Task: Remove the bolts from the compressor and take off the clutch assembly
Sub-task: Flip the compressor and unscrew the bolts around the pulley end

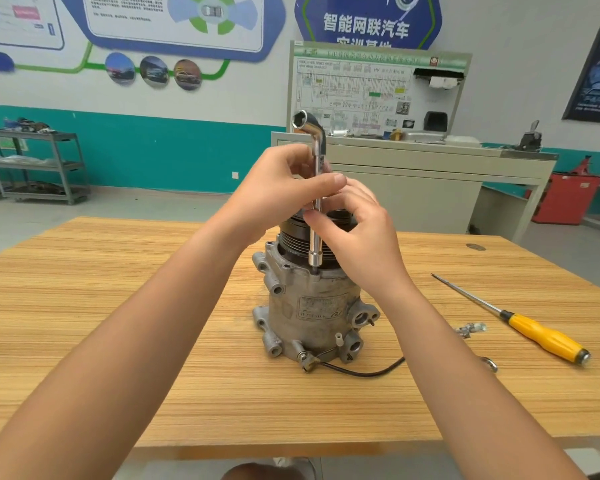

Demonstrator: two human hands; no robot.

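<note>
A grey metal compressor point(312, 313) stands upright on the wooden table point(118, 323), its black grooved clutch pulley point(293, 242) on top. A chrome L-shaped socket wrench point(316, 216) stands vertically, its lower socket seated on a bolt at the housing's upper rim. My left hand point(278, 192) grips the wrench shaft near its upper part, below the bend. My right hand point(357, 230) pinches the shaft a little lower, in front of the pulley. The bolt itself is hidden under the socket.
A yellow-handled screwdriver point(520, 325) lies on the table to the right, with small metal parts point(470, 329) and a ring point(490, 363) near it. A black wire point(364, 370) trails from the compressor's base. A workbench with a display board point(378, 91) stands behind the table.
</note>
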